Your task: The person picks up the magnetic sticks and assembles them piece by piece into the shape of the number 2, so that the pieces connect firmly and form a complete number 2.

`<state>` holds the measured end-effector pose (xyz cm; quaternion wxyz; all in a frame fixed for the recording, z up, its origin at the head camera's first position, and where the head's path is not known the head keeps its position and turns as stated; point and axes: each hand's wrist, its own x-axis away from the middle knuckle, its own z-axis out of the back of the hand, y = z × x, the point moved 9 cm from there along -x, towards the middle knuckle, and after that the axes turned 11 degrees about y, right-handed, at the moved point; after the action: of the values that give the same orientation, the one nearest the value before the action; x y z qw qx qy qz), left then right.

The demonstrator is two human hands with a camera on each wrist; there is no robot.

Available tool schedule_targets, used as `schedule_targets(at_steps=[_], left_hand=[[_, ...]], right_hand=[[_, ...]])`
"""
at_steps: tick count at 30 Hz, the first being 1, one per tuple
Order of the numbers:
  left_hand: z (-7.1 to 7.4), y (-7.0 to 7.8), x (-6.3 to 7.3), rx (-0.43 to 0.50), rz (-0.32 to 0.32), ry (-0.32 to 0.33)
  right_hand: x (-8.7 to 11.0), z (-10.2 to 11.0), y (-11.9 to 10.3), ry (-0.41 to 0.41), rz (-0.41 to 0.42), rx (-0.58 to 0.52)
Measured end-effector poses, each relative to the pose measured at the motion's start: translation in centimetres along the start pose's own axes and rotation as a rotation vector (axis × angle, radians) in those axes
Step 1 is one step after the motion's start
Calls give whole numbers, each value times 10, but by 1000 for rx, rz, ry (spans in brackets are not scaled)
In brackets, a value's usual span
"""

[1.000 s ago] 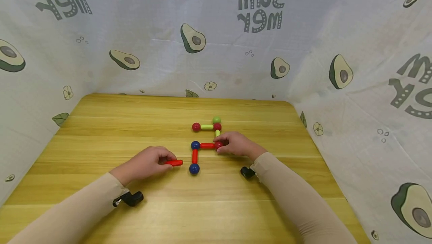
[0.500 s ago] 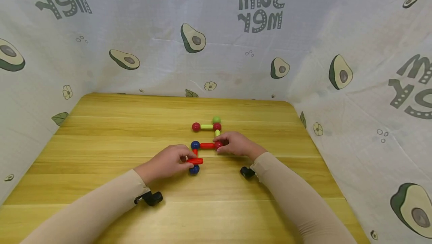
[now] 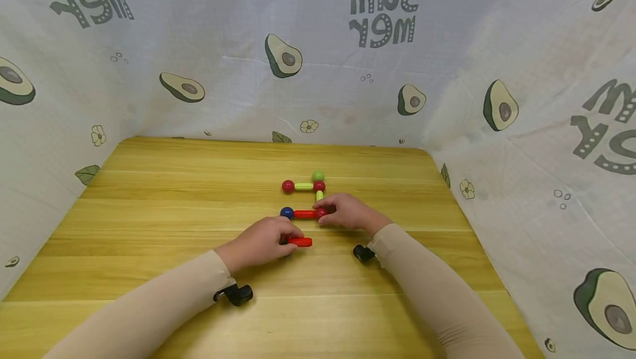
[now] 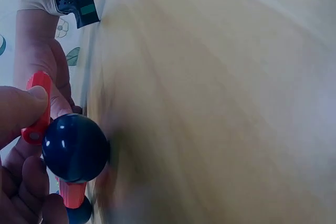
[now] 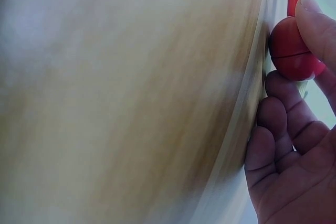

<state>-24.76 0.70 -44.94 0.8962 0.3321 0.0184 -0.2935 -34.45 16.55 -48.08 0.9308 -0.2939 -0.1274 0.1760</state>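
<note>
My left hand (image 3: 263,243) pinches a loose red magnetic rod (image 3: 301,242) between thumb and fingers. In the left wrist view that rod's end is right beside a blue ball (image 4: 76,148), and a second red rod (image 4: 72,194) joins this ball to another blue one below. In the head view the hand hides most of this part. With its thumb and fingers, my right hand (image 3: 350,212) holds the dark red ball (image 5: 291,51) at the corner of the figure. From that ball a red rod (image 3: 305,214) runs left to a blue ball (image 3: 287,213).
Further back, a yellow-green rod (image 3: 319,196) leads up to a red ball (image 3: 319,186), with a green ball (image 3: 318,175) behind it. Another yellow-green rod (image 3: 304,186) reaches a red ball (image 3: 288,186) at left. The wooden table (image 3: 164,182) is surrounded by printed cloth (image 3: 328,99).
My left hand has carried the red rod to the right, up to the front blue ball, which it now covers in the head view. The right hand stays on the red ball.
</note>
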Motion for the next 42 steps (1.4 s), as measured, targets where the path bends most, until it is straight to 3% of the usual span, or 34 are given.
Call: schedule_targets(at_steps=[18,42], left_hand=[[-12,5,-1,-58,-3,11],[-16,5,-2,-95,5,10]], right_hand=[[0,0,-2,1,36,-3],[0,-1,-1,-3,44,2]])
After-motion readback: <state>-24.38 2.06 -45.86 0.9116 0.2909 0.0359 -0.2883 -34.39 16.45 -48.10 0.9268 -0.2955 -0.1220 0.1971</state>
